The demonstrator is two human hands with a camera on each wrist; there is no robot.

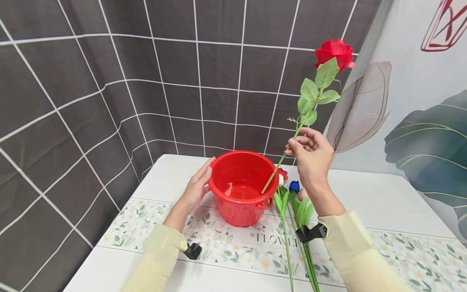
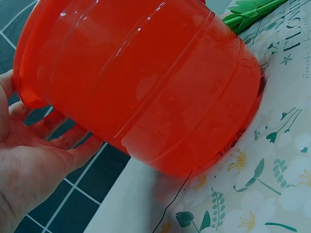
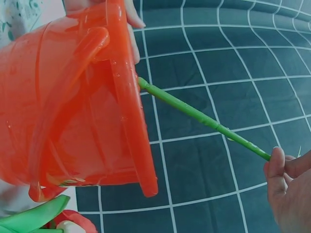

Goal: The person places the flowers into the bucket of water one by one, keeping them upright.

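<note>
Your right hand [image 1: 311,158] pinches the red rose [image 1: 309,117] between thumb and fingers partway along its stem [image 3: 204,119], below the leaves, with the bloom tilted up and out to the right. The stem's lower end hangs at the mouth of the red bucket [image 1: 237,211], near the right side of the rim; whether it brushes the plastic, you cannot tell. The bucket stands upright on the counter [image 1: 98,267], with what looks like a little water in it. Your left hand [image 1: 195,188] rests along its left wall under the rim, fingers fairly straight and released rather than clenched, so it steadies the bucket without really gripping it. The step in hand seems to be setting the rose in the bucket. To do it well, point the stem's tip toward the middle of the mouth first, then lower it at a gentle slant until it meets the bottom, loosening your pinch only once the rim takes the weight. The bloom looks top-heavy, so a light push from your left palm should help against tipping. Mind the handle [image 3: 60,94] and the blue flower [image 1: 294,186], lying among other blooms just beside the bucket.
</note>
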